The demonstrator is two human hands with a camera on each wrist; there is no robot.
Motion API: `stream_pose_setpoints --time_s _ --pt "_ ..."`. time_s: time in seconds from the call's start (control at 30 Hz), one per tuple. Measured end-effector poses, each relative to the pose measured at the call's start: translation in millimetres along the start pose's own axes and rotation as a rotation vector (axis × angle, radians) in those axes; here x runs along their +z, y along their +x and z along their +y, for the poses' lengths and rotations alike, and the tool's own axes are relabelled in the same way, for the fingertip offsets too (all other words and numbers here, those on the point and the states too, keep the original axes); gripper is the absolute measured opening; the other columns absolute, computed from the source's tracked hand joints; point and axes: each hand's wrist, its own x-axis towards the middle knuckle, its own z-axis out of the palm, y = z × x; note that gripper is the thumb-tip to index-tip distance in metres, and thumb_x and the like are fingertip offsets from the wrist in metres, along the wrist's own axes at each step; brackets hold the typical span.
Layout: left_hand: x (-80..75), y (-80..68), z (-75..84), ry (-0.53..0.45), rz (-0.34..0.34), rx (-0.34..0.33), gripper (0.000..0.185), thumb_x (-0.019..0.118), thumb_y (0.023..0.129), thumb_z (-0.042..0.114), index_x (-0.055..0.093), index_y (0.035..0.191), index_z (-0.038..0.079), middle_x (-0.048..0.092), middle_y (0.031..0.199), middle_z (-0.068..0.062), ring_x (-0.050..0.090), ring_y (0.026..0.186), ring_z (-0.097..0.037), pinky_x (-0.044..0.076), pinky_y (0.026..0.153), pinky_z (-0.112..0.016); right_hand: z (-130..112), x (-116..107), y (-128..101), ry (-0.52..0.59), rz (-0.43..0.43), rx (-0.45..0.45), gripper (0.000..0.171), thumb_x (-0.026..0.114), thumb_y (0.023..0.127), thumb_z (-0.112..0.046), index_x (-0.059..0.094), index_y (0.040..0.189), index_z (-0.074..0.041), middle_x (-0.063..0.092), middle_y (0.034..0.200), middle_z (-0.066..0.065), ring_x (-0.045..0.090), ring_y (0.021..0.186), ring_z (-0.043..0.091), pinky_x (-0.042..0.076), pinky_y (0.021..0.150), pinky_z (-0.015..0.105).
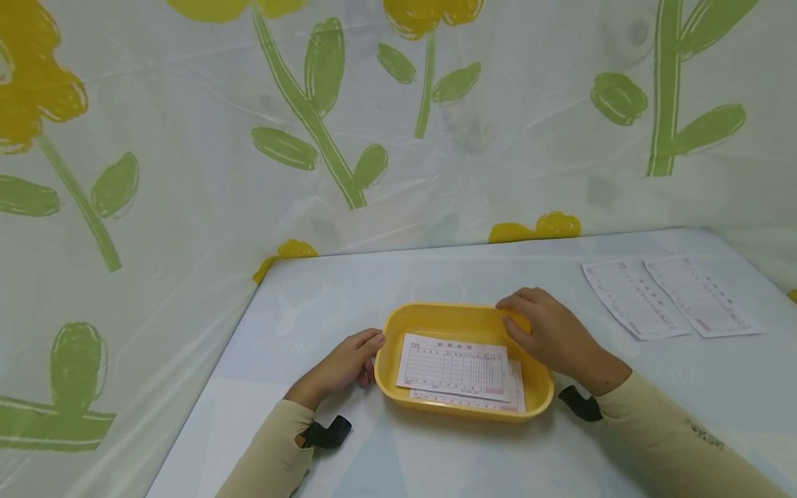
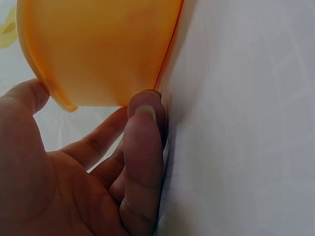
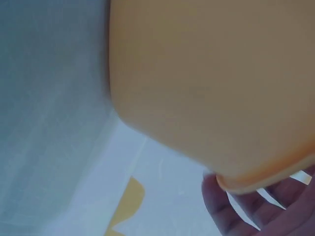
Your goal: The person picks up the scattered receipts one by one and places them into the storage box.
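Note:
Near the table's middle stands a yellow plastic tray (image 1: 436, 318), with two printed receipt slips (image 1: 457, 366) overlapping inside it. My left hand (image 1: 345, 363) holds the tray's left end. In the left wrist view the thumb (image 2: 37, 93) touches the rim, while the other fingers reach the wall low down, close to the tabletop. At the far right corner, my right hand (image 1: 551, 332) grips the rim, its thumb over the inside and its fingertips outside. The right wrist view shows those fingers (image 3: 216, 196) bent at the rim, under the tray's smooth outer wall (image 3: 206, 88).
Two more printed slips (image 1: 703, 297) lie side by side on the table at the right, beyond my right hand. A pale cloth covers the table (image 1: 299, 297). Behind its far edge hangs a white curtain (image 1: 205, 173) with yellow flowers and green leaves.

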Motion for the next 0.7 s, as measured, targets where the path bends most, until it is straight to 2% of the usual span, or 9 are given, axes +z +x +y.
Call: stream_pose_setpoints --time_s 0.7 --pt "0.0 1.2 -1.4 0.007 -0.001 0.015 0.049 0.04 0.106 0.048 0.054 0.135 0.011 0.061 0.071 -0.004 0.054 0.059 -0.017 0.05 0.058 -0.031 20 -19 3 -0.022 0.002 0.135 0.025 0.066 0.096 -0.017 0.068 0.119 -0.007 0.066 0.12 0.016 0.058 0.116 0.037 0.051 0.097 0.056"
